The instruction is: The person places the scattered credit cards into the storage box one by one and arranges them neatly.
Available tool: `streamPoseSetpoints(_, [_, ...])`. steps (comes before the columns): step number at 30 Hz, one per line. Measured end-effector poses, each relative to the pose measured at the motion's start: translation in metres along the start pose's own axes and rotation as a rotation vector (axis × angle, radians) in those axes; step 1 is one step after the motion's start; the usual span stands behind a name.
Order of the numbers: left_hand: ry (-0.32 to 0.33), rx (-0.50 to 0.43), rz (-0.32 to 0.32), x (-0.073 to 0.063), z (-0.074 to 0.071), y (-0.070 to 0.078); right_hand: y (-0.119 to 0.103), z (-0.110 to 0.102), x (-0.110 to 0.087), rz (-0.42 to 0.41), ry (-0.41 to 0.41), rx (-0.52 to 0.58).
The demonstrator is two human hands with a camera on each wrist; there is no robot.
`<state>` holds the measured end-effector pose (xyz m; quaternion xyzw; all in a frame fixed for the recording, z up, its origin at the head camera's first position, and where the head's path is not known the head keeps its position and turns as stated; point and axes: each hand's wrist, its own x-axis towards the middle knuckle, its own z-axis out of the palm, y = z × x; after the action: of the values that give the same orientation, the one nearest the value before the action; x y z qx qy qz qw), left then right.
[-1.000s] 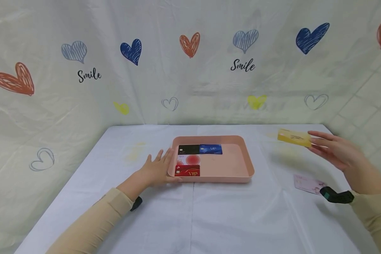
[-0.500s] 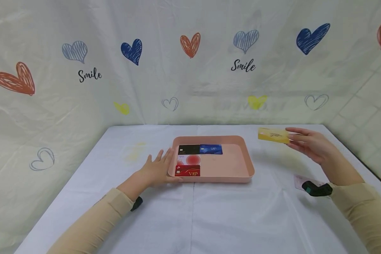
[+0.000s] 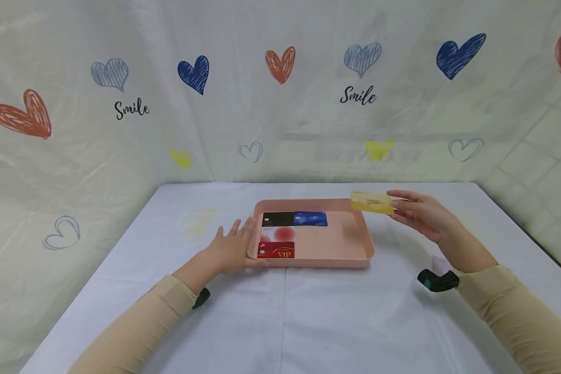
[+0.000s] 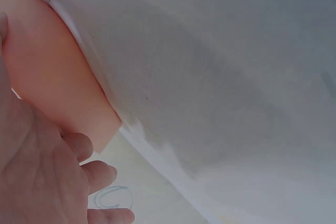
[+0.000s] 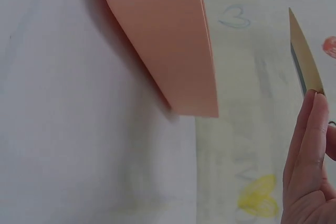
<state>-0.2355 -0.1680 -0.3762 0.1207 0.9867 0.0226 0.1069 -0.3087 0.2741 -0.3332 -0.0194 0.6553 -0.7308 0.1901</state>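
Note:
A pink tray [image 3: 327, 263] lies on the white-covered table. Along its left side are a black card [image 3: 278, 219], a blue card [image 3: 310, 218], a white card with red circles [image 3: 284, 234] and a red card [image 3: 276, 250]. My left hand [image 3: 229, 250] rests with spread fingers against the tray's left end; its palm shows in the left wrist view. Over the tray's far right corner, my right hand [image 3: 421, 215] pinches a yellow card [image 3: 372, 202] by its right end. In the right wrist view the yellow card [image 5: 307, 59] appears nearly edge-on.
A pale pink card [image 3: 441, 264] lies on the table at right, mostly hidden behind the right wrist and its black wrist camera [image 3: 438, 281]. A white curtain [image 3: 308, 119] printed with hearts hangs behind the table.
My right hand has carried the yellow card left, from beyond the tray's right side to its far right corner. The right forearm now covers most of the pale pink card. The left hand stays put.

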Motion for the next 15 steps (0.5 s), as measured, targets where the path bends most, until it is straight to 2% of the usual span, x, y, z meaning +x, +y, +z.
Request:
streamPoseSetpoints(7, [0.001,0.006,0.005,0.001,0.001,-0.002,0.006,0.021,0.004,0.002,-0.033,-0.029])
streamPoseSetpoints(15, [-0.004,0.008,0.01,-0.001,-0.002,0.0,0.013,0.034,0.007,-0.023,-0.055,-0.048])
